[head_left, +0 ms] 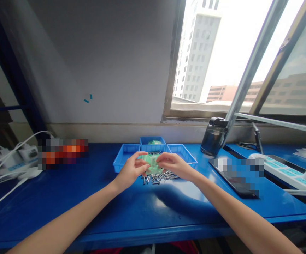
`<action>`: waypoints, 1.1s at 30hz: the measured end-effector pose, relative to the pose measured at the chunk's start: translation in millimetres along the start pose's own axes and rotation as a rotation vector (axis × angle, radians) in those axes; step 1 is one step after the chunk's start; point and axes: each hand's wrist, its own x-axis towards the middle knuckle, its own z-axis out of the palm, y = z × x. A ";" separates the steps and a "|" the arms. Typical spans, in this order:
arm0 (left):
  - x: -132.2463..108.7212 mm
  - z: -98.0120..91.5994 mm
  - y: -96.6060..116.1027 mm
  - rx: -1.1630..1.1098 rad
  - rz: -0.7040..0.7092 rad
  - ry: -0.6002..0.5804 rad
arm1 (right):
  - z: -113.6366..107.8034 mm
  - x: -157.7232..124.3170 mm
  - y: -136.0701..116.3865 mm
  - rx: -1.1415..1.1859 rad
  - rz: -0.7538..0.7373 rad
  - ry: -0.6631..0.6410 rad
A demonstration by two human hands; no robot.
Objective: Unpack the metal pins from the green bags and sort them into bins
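Observation:
Between my two hands is a crinkled, see-through green plastic bag, held just above the blue table. My left hand grips its left side with fingers and thumb closed. On the opposite side, my right hand pinches the bag the same way. What the bag contains, if anything, I cannot make out. Below and around it lies a loose heap of metal screws, partly hidden by the bag and my fingers.
Behind my hands stand a left blue bin, a right blue bin and a back blue bin with green plastic inside. A dark bottle, a phone and a power strip are rightward. White cables lie left.

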 end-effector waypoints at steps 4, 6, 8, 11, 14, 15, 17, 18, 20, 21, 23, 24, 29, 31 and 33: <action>0.2 -0.8 -2.4 0.026 -0.007 0.004 | 3.3 0.6 8.2 -0.274 -0.112 0.091; -0.4 -1.0 -2.8 0.060 0.012 -0.016 | 4.9 0.1 9.6 -0.427 -0.161 0.144; -1.6 -0.6 -2.0 0.095 0.048 -0.017 | 7.3 -1.2 8.6 -0.489 -0.182 0.129; -4.2 0.0 1.4 0.169 0.094 -0.007 | 12.0 -3.9 4.0 -0.358 -0.138 0.008; -7.2 -0.2 5.2 0.254 0.129 -0.055 | 16.3 -5.3 1.4 -0.209 -0.085 -0.037; -8.2 -0.2 6.0 0.283 0.143 -0.080 | 17.3 -5.1 2.0 -0.183 -0.075 -0.035; -9.8 0.0 6.6 0.345 0.170 -0.130 | 18.4 -3.8 5.3 -0.150 -0.057 -0.026; -10.4 0.2 6.5 0.373 0.180 -0.147 | 18.6 -2.8 7.6 -0.135 -0.049 -0.021; -10.6 0.4 5.7 0.403 0.187 -0.151 | 18.3 -0.8 11.9 -0.103 -0.034 -0.013; -10.2 0.2 5.2 0.403 0.185 -0.138 | 17.8 0.0 13.2 -0.086 -0.028 -0.012; -8.6 -0.6 4.0 0.401 0.177 -0.092 | 15.8 1.3 13.2 -0.038 -0.022 -0.015; -7.6 -1.1 3.4 0.400 0.171 -0.062 | 14.4 1.7 11.9 -0.007 -0.019 -0.013; -4.6 -1.9 0.4 0.343 0.147 0.047 | 6.8 2.3 -0.4 0.146 0.003 0.040; -5.1 -1.5 -0.4 0.292 0.135 0.009 | 5.1 2.5 -2.9 0.170 0.008 0.047; -5.8 -1.3 -0.8 0.249 0.127 -0.035 | 4.5 2.8 -2.4 0.175 0.016 0.041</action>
